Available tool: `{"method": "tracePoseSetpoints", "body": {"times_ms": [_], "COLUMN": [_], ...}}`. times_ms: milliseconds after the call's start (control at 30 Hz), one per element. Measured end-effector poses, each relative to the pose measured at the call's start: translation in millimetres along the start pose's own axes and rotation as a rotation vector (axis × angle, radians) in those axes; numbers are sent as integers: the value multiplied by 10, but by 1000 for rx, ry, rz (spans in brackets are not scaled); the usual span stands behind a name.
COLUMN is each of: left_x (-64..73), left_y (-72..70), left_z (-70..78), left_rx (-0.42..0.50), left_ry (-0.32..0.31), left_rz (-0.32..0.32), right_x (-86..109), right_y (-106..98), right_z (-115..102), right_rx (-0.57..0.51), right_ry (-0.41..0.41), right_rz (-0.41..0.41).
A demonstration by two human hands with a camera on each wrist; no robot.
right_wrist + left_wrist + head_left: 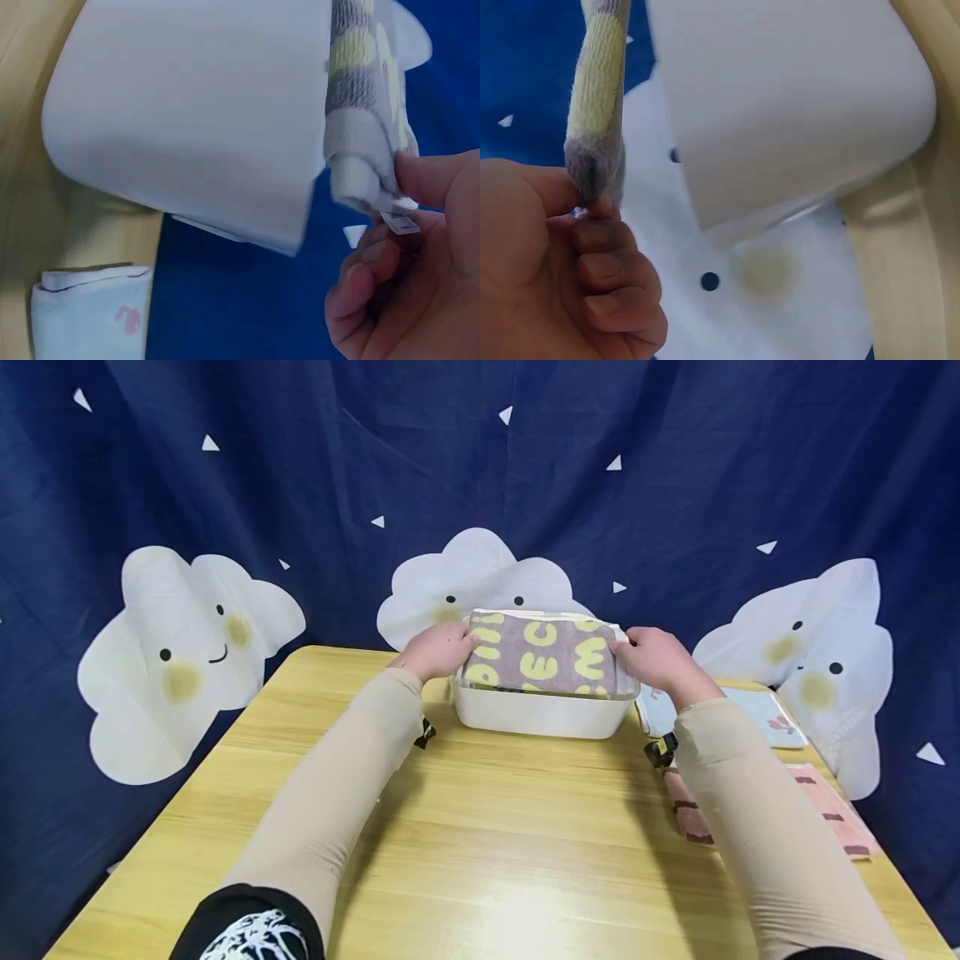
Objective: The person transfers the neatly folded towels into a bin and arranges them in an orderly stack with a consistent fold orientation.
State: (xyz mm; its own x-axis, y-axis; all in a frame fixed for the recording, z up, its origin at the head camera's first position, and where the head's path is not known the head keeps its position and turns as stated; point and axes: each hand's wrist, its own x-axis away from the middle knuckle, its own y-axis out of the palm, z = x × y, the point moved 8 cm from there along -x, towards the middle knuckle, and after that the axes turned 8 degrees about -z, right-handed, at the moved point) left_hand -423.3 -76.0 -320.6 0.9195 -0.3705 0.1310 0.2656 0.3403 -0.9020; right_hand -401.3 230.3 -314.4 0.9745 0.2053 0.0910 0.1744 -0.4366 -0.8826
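A folded grey-purple towel with yellow letters is held up by both hands over a white bin, overlapping its opening in the head view. My left hand pinches the towel's left end between thumb and forefinger. At the other end my right hand pinches a corner, where a small white tag sticks out. In the left wrist view the towel's folded edge stands beside the bin's wall. The right wrist view shows a pale rolled edge at the towel's end, above the bin's rim.
Right of the bin, a folded light-blue towel lies on the wooden table. Nearer, partly behind the right forearm, is a pink towel with dark stripes. A dark blue curtain with cloud faces hangs behind the table.
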Motion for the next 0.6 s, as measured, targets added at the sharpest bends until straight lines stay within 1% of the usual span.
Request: {"method": "tracePoseSetpoints", "body": {"times_ms": [133, 267, 333, 433, 600], "left_x": [-138, -230, -256, -274, -285], "left_y": [68, 149, 176, 201, 223], "left_z": [-39, -33, -23, -17, -24], "left_rx": [-13, -51, -72, -88, -109], "left_ry": [-64, -95, -107, -125, -147], "left_rz": [-8, -16, -17, -9, 4], "right_x": [-126, -195, -215, -237, -258], "right_y": [62, 131, 151, 164, 183], "right_z": [57, 144, 176, 189, 177], "right_rx": [48, 60, 46, 43, 102], "right_ry": [33, 91, 117, 127, 118], "right_rz": [-9, -27, -27, -15, 1]}}
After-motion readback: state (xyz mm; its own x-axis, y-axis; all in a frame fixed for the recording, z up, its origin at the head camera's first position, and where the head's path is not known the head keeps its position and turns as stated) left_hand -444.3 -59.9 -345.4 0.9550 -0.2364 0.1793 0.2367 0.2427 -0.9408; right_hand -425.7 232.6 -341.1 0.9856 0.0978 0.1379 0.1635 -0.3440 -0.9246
